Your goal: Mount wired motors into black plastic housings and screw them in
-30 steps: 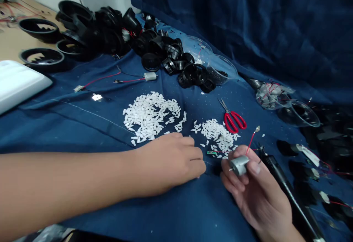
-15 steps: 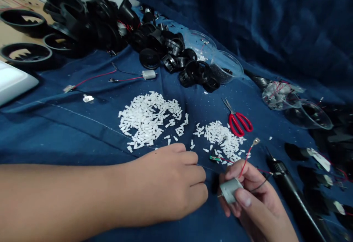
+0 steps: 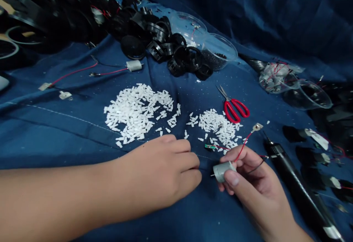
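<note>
My right hand [image 3: 255, 183] pinches a small silver electric motor [image 3: 220, 171] between thumb and fingers, its thin shaft pointing left. A red wire runs up from it to a metal contact tab [image 3: 257, 127], and a dark wire trails to the right. Just beyond the fingers lies a small green circuit board [image 3: 210, 146] on a red wire. My left hand [image 3: 171, 172] is closed, knuckles up, close to the motor but apart from it; its fingertips are hidden. Past the hands are a large pile of white plastic pieces [image 3: 132, 111] and a smaller white pile [image 3: 217, 124].
Red-handled scissors [image 3: 234, 108] lie beside the smaller pile. A black electric screwdriver [image 3: 295, 187] lies at right. Another wired motor [image 3: 134, 65] rests at the back left. Black plastic housings [image 3: 154, 32] and clear tubs [image 3: 220, 54] line the back; dark wired parts [image 3: 320, 157] lie far right.
The camera view has shifted, so the table things appear further left and higher. The motor sits slightly higher in my right hand, turned more level. My left hand stays closed.
</note>
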The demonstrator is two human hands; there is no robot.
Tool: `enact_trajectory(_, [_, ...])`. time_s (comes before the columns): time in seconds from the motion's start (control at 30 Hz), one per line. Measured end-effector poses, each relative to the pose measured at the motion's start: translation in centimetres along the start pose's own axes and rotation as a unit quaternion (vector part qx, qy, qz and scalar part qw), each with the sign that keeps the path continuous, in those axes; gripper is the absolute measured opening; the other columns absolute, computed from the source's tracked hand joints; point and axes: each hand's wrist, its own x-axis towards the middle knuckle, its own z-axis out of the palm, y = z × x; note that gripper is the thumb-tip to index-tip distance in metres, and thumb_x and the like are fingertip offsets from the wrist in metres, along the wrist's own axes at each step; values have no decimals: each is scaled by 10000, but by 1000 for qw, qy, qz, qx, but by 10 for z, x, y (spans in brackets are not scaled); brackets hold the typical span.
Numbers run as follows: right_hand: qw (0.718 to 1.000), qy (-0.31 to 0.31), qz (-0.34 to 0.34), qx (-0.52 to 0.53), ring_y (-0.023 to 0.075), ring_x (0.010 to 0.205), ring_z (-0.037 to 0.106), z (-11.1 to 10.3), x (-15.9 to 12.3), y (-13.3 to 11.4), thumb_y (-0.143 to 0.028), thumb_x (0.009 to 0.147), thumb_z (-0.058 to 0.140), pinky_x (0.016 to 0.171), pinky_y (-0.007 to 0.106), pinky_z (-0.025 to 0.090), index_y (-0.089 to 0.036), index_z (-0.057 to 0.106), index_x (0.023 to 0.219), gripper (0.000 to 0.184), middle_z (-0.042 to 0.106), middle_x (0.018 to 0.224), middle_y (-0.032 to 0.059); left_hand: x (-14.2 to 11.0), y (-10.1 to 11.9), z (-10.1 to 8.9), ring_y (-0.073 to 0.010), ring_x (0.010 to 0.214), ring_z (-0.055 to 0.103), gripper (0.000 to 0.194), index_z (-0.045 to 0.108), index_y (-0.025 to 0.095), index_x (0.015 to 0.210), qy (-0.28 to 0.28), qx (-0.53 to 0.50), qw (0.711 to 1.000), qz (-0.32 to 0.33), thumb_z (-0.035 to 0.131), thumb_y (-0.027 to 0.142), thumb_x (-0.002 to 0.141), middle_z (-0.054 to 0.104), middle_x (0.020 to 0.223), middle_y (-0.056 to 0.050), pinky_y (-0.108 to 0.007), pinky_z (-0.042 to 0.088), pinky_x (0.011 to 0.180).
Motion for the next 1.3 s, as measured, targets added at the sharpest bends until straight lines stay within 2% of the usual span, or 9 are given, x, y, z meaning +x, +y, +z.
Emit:
enact_trajectory(0.13, [987, -11, -117, -111, 93, 628, 604, -1, 1, 0, -234, 919, 753, 583, 158, 535, -246, 696, 1034, 129, 634, 761, -14, 0, -4, -3, -229, 918, 571, 177, 687, 186, 1111, -23, -47, 999, 0, 568, 118, 999, 722, 1075, -36, -395, 398, 796])
enact_trajectory(0.2, [980, -29, -142, -137, 87, 616, 608, -1, 3, 0, -215, 902, 756, 572, 150, 532, -254, 684, 1029, 151, 632, 760, -24, 0, -4, -4, -224, 892, 569, 133, 666, 187, 1079, -26, -71, 997, -6, 571, 130, 1006, 720, 1028, -30, -388, 398, 795])
enact_trajectory(0.27, [979, -49, -141, -141, 84, 591, 595, -2, 4, 0, -218, 914, 748, 557, 152, 528, -263, 663, 1042, 160, 614, 733, -39, 0, -3, -4, -213, 821, 555, 83, 634, 194, 1018, -27, -93, 995, -30, 561, 156, 1033, 699, 919, -16, -372, 385, 757])
enact_trajectory(0.37, [971, -74, -153, -167, 92, 605, 614, -2, 3, 2, -237, 908, 769, 557, 170, 536, -264, 649, 1055, 191, 638, 767, -33, 0, -1, -5, -202, 755, 535, 35, 590, 209, 1034, -22, -115, 991, -64, 596, 174, 1029, 661, 825, 11, -350, 361, 715])
enact_trajectory(0.53, [949, -87, -202, -226, 103, 637, 654, 1, 3, 5, -263, 892, 796, 602, 210, 552, -256, 646, 1065, 229, 684, 792, -32, 0, -2, -5, -203, 753, 548, 126, 528, 218, 1011, -24, -133, 989, -67, 632, 153, 981, 642, 808, 15, -349, 357, 701])
enact_trajectory(0.83, [941, -106, -198, -253, 90, 614, 649, 2, 3, 6, -249, 899, 787, 572, 215, 546, -266, 636, 1036, 205, 693, 800, -49, 0, 0, -3, -208, 726, 541, 114, 530, 209, 1008, -26, -132, 988, -70, 629, 162, 976, 641, 780, 10, -360, 379, 686])
enact_trajectory(1.03, [914, -121, -241, -303, 172, 771, 764, 3, 3, 1, -307, 898, 813, 657, 279, 623, -267, 668, 1151, 294, 785, 960, 13, 0, 1, -7, -192, 700, 539, 157, 519, 210, 955, -26, -120, 988, -93, 668, 158, 955, 606, 752, 11, -337, 404, 689])
enact_trajectory(1.17, [903, -91, -260, -328, 129, 632, 725, 8, 5, 0, -331, 911, 784, 579, 237, 589, -279, 665, 1069, 204, 762, 830, -32, 0, 3, -8, -189, 670, 540, 178, 515, 203, 947, -36, -119, 988, -91, 686, 154, 936, 606, 751, 4, -341, 404, 677])
enact_trajectory(1.3, [899, -102, -261, -336, 129, 657, 723, 9, 5, 2, -338, 919, 777, 590, 240, 585, -284, 643, 1040, 188, 750, 827, -38, 1, 3, -5, -182, 656, 512, 151, 508, 204, 935, -32, -100, 993, -63, 635, 123, 949, 595, 713, 14, -354, 405, 697])
